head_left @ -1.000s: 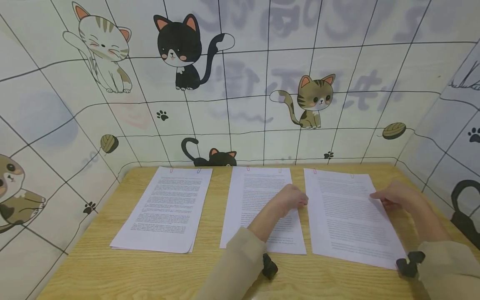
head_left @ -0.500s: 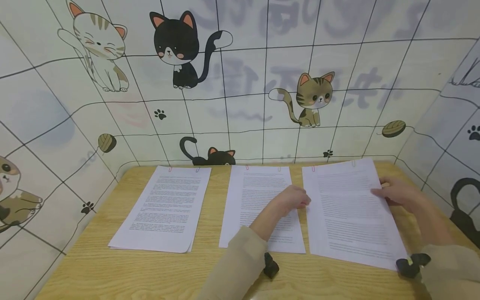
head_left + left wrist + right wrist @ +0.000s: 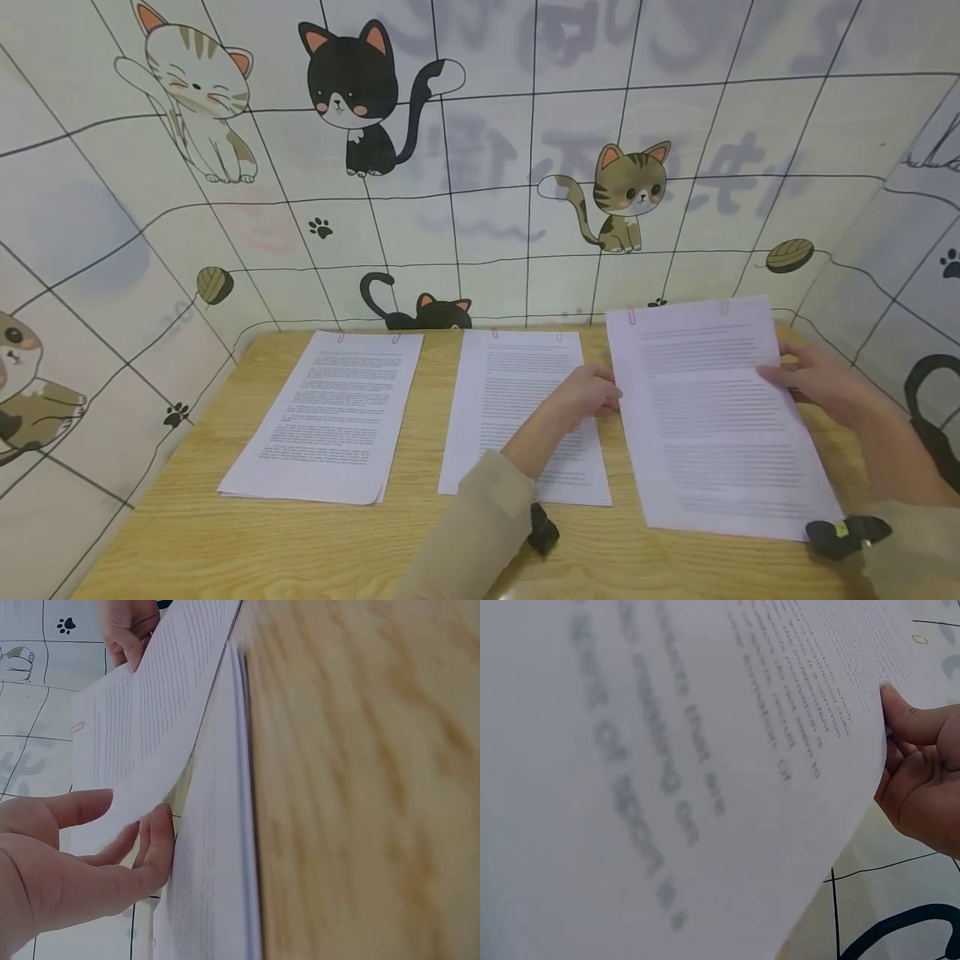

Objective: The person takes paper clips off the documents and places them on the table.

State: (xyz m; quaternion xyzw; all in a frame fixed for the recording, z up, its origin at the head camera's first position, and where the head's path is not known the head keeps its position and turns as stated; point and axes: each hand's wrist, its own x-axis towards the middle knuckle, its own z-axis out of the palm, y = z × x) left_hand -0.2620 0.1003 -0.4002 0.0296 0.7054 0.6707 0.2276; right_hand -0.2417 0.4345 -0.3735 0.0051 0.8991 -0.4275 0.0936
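We see the right hand (image 3: 817,385) pinching the rightmost document (image 3: 712,417), now lifted off the table (image 3: 187,533) since 1 second ago, while the left hand's (image 3: 588,396) relaxed fingers touch its edge.

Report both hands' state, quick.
Left hand: open, fingers at the left edge of the right paper stack.
Right hand: pinching its right edge.

Right hand (image 3: 922,787) pinches edge of printed sheet (image 3: 667,772); sheet fills view, near text blurred.
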